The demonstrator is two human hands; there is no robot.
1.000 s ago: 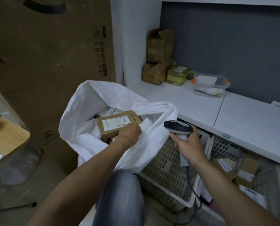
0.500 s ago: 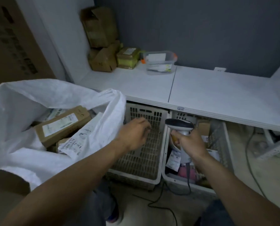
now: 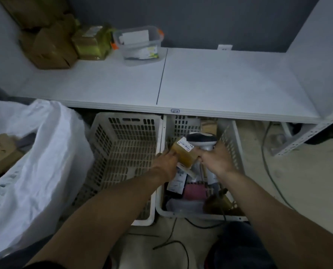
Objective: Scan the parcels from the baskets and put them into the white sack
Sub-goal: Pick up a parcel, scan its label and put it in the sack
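- The small brown box (image 3: 182, 157) is the parcel in hand. It is lifted over the right basket (image 3: 200, 216), at about 1 o'clock from the middle of the view, tilted, with its white label (image 3: 186, 146) at the upper end, just under the scanner (image 3: 201, 139).
- The left hand (image 3: 166, 162) has its grip closed on the box's left side, at the box's 9 o'clock. Its fingertips are hidden behind the cardboard.
- The right hand (image 3: 218, 162) has its grip wrapped round the scanner's handle, at 3 o'clock from the box, with the scanner's head pointing left toward the label.
- Handling, as a judgement: 1 hand carries the box with no sign of strain, so it is likely light. Cardboard is stiff and not slippery, so a pinch across 2 opposite sides should hold it. The label face is best kept free of fingers, since the scanner has to read it.
- Below it in the right basket lie more parcels: a pink packet (image 3: 194, 191) and a dark packet (image 3: 176, 183) with a white label. These look soft and may sag or slide, so they would take a fuller grip round the middle.
- The left basket (image 3: 123, 152), at 9 o'clock from the right one, shows only its slotted walls and floor.
- The white sack (image 3: 45, 162) stands open at 9 o'clock, well apart from the box, with brown boxes already inside.
- The white surface (image 3: 219, 84) runs across above both baskets at 12 o'clock.
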